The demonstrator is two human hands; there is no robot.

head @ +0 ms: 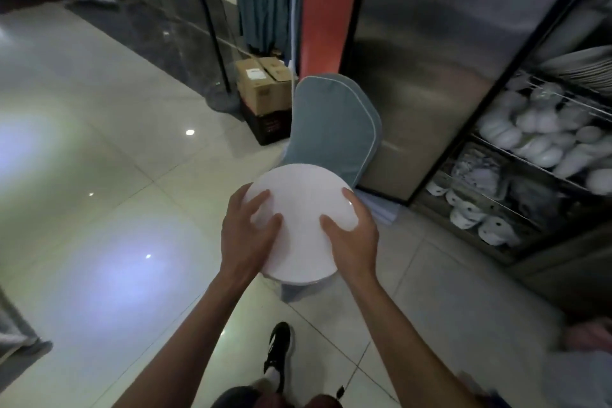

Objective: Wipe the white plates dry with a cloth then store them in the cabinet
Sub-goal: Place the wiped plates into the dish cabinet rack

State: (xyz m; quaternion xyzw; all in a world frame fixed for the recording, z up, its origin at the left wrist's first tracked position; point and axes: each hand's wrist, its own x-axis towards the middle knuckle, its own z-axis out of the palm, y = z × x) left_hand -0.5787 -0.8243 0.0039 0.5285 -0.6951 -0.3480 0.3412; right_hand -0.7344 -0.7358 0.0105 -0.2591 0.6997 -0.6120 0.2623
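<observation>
Two hands on one stack of white plates (299, 209) — exact plate count not discernible, at least two rims visible at the near edge. Left hand (246, 235) gripping the left rim, fingers curled over the top face. Right hand (351, 235) gripping the right rim, thumb on top. Stack held level above the tiled floor (99, 142), just beside one chair (331, 129). To the right — one open steel cabinet (430, 76), wire shelves (543, 156) loaded with white dishes. One shoe (278, 351) below.
</observation>
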